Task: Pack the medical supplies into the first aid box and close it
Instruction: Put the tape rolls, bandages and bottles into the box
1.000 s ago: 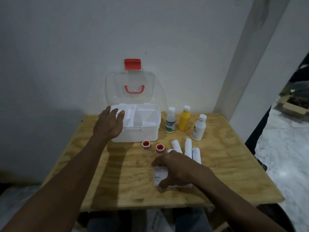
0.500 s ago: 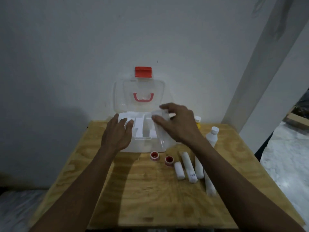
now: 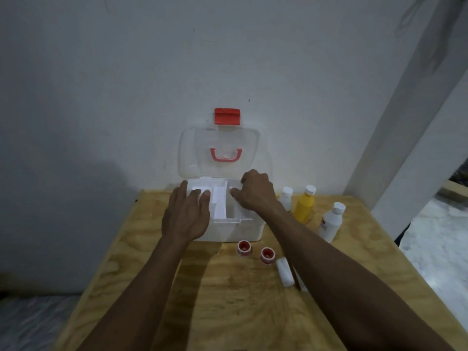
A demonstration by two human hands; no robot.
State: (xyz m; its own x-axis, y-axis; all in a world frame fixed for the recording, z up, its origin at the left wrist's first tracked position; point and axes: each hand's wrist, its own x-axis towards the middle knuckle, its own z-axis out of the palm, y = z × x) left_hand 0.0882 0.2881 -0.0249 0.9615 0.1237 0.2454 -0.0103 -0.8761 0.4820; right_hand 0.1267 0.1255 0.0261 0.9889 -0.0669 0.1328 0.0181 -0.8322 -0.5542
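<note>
Both forearms reach forward over plywood table. Left hand flat, fingers spread, on white plastic first aid box at far edge. Right hand curled inside; grip unclear. Clear lid upright.

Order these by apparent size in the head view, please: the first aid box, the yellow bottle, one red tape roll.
1. first aid box, clearly largest
2. yellow bottle
3. red tape roll, smallest, though it lies nearer the camera
</note>
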